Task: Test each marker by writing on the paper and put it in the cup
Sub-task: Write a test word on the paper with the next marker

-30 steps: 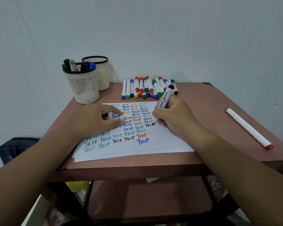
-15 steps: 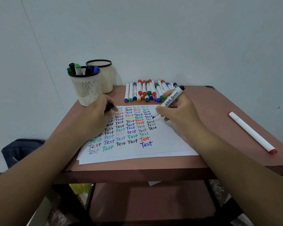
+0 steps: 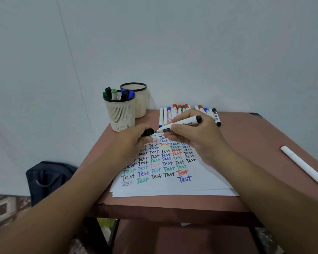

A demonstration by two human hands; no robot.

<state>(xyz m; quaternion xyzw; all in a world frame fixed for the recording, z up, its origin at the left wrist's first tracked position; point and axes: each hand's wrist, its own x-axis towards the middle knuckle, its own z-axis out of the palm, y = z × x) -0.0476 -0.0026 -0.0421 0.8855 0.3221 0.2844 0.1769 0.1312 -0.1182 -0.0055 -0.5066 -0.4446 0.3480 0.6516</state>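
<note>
The right hand grips one black whiteboard marker, lying nearly level above the top edge of the paper, its bare tip pointing to nine o'clock and its black end cap to three o'clock. The left hand curls round the marker's black cap, held just beside the tip; whether cap and tip touch cannot be told.

The paper is a small stack of white sheets on the brown table, covered in rows of the word "Test" in black, blue, green and red, with one faint pink and one yellow.

At eleven o'clock from the paper stand two cream mesh cups. The nearer cup holds about five markers, with green, black and blue caps showing. The farther cup, touching it behind at one o'clock, shows nothing over its rim.

At twelve o'clock, against the wall, lies a row of markers, partly hidden by the right hand; roughly a dozen show, capped red, green, blue and black.

One long white marker lies alone at three o'clock, well apart from the paper.

On the floor at nine o'clock sits one dark bag.
</note>
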